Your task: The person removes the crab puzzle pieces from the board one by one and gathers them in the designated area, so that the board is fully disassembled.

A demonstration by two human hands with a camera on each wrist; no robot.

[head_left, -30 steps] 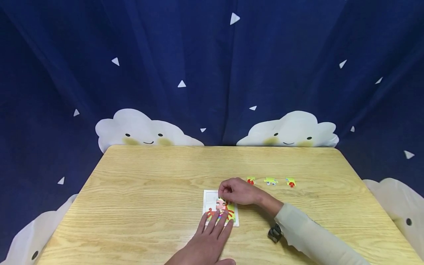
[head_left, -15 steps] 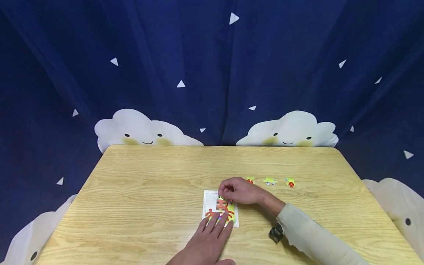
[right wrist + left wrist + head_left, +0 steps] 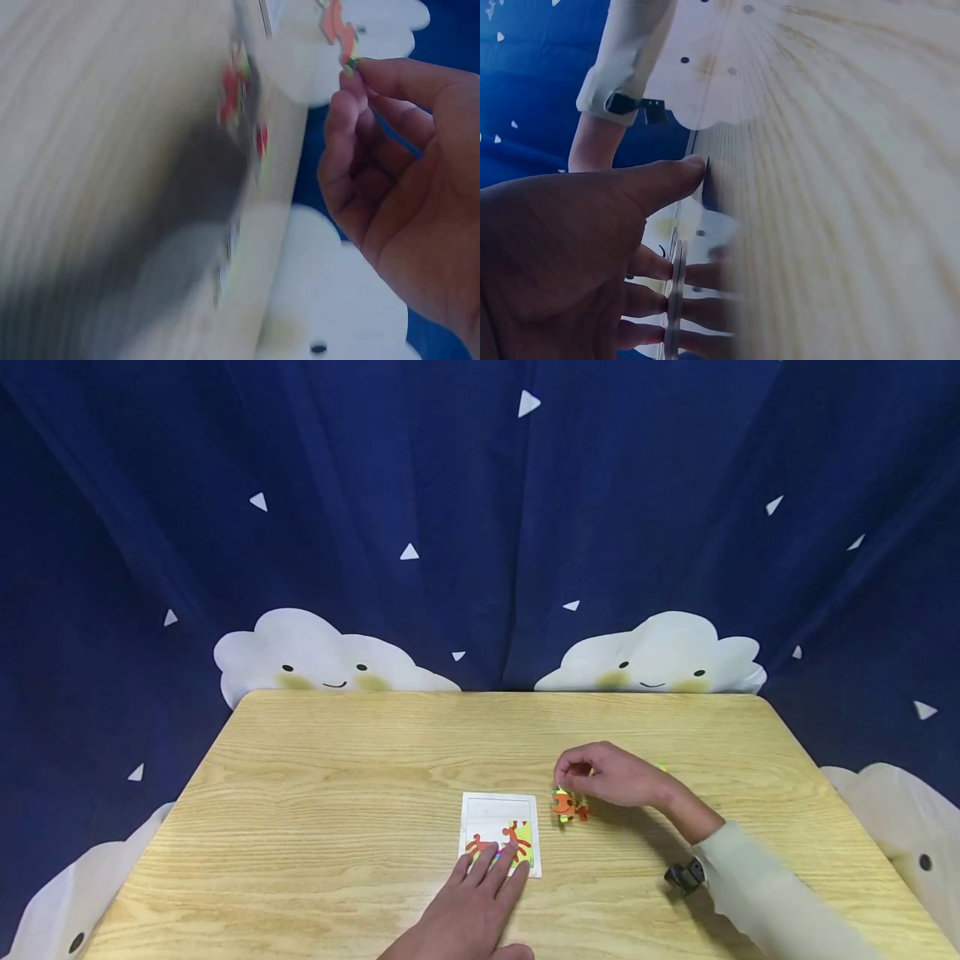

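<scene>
My right hand (image 3: 611,774) pinches an orange jigsaw piece (image 3: 564,804) with a smiling mouth on it, between thumb and fingertips. In the right wrist view that piece (image 3: 339,31) is held off the table. The white puzzle board (image 3: 501,804) lies to its left, with red-and-yellow pieces (image 3: 520,837) in its lower part and its upper part bare. On the board's lower edge rest the straight fingers of my left hand (image 3: 467,906), covering some of the picture. A red piece (image 3: 582,813) shows just beside the held one.
Other loose pieces (image 3: 261,142) lie on the wooden table (image 3: 360,777), blurred in the right wrist view. Behind the right wrist a bit of a yellow piece (image 3: 662,767) peeks out. A dark blue curtain (image 3: 480,527) with white clouds hangs beyond the table's far edge.
My right hand has lifted the orange piece off the board and moved it right, towards the loose pieces. The board's upper middle is now bare. My left hand stays put.
</scene>
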